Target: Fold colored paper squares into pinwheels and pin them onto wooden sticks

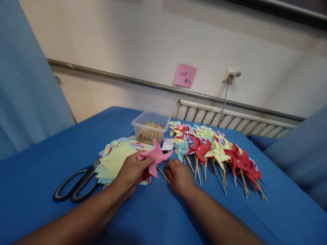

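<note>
My left hand (133,170) is closed on a pink paper pinwheel (156,154), thumb over its middle. A thin wooden stick (163,174) slants from under the pinwheel down toward my right hand (178,177). The fingers of that hand are curled together just right of the stick; what they hold, if anything, is hidden. Beneath my left hand lies a stack of coloured paper squares (116,160), a pale yellow one on top. Scissors (76,185) with dark handles stick out from the stack's left side, their blades covered.
A clear plastic box (139,127) of wooden sticks stands behind the paper. Beside it, a white label (168,144) is partly visible. Several finished pinwheels (200,148) lie in rows at the right on the blue cloth (158,217). Behind are a radiator (201,115) and a wall rail (122,77).
</note>
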The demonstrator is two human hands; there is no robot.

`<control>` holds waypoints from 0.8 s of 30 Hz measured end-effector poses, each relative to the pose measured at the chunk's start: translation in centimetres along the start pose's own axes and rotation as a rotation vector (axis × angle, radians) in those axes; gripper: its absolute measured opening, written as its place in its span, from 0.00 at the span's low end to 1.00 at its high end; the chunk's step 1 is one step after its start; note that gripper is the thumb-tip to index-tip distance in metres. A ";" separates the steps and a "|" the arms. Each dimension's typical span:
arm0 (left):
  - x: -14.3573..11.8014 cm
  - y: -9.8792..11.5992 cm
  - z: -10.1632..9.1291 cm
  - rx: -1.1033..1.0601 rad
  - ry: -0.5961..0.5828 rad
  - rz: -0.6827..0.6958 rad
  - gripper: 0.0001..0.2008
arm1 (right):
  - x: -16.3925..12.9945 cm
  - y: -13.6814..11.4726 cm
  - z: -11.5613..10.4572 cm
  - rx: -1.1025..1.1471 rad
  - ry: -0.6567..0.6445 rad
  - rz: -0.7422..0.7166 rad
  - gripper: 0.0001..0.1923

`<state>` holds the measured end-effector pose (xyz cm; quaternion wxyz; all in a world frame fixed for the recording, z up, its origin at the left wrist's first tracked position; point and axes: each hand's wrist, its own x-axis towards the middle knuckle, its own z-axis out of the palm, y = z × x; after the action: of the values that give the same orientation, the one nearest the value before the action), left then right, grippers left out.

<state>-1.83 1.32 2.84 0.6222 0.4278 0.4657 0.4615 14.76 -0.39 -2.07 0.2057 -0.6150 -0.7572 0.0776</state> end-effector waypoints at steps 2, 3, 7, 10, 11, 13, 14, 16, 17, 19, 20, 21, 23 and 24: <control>-0.1 0.0 0.0 0.008 0.001 0.000 0.13 | 0.0 0.0 0.0 -0.016 -0.015 -0.010 0.09; -0.1 0.0 0.0 0.013 0.000 -0.001 0.13 | 0.0 0.0 0.0 -0.025 -0.022 -0.016 0.10; -0.1 -0.1 -0.1 0.027 -0.007 0.004 0.13 | -0.1 0.2 -0.2 -0.039 -0.043 -0.058 0.11; 0.0 -0.2 -0.1 0.037 -0.012 0.011 0.13 | -0.2 0.1 -0.4 -0.060 -0.045 -0.073 0.12; 0.0 -0.2 -0.1 0.039 -0.014 0.016 0.13 | -0.3 0.0 -0.4 -0.077 -0.043 -0.065 0.12; 0.1 -0.3 -0.2 0.044 -0.018 0.023 0.12 | -0.3 -0.2 -0.4 -0.120 -0.043 -0.044 0.12; 0.1 -0.3 -0.2 0.047 -0.020 0.025 0.12 | -0.2 -0.2 -0.3 -0.145 -0.043 -0.032 0.11; 0.1 -0.3 -0.2 0.054 -0.025 0.025 0.12 | -0.2 -0.3 -0.2 -0.186 -0.038 -0.015 0.11; 0.1 -0.3 -0.2 0.056 -0.026 0.026 0.12 | -0.2 -0.3 -0.2 -0.197 -0.035 -0.009 0.11; 0.1 -0.3 -0.1 0.056 -0.029 0.031 0.12 | -0.2 -0.4 -0.2 -0.216 -0.035 0.005 0.11; 0.1 -0.2 -0.1 0.056 -0.033 0.033 0.13 | -0.3 -0.4 -0.2 -0.230 -0.039 0.007 0.12; 0.0 -0.2 -0.1 0.058 -0.038 0.032 0.13 | -0.3 -0.4 -0.3 -0.250 -0.044 0.008 0.12; 0.0 -0.1 0.0 0.061 -0.043 0.029 0.12 | -0.4 -0.6 -0.5 -0.302 -0.054 0.012 0.11; 0.0 -0.1 0.0 0.061 -0.043 0.027 0.12 | -0.4 -0.8 -0.6 -0.325 -0.060 0.013 0.11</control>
<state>-1.83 1.32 2.77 0.6124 0.4629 0.4601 0.4461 14.39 -1.08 -1.34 0.0803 -0.6425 -0.7616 -0.0261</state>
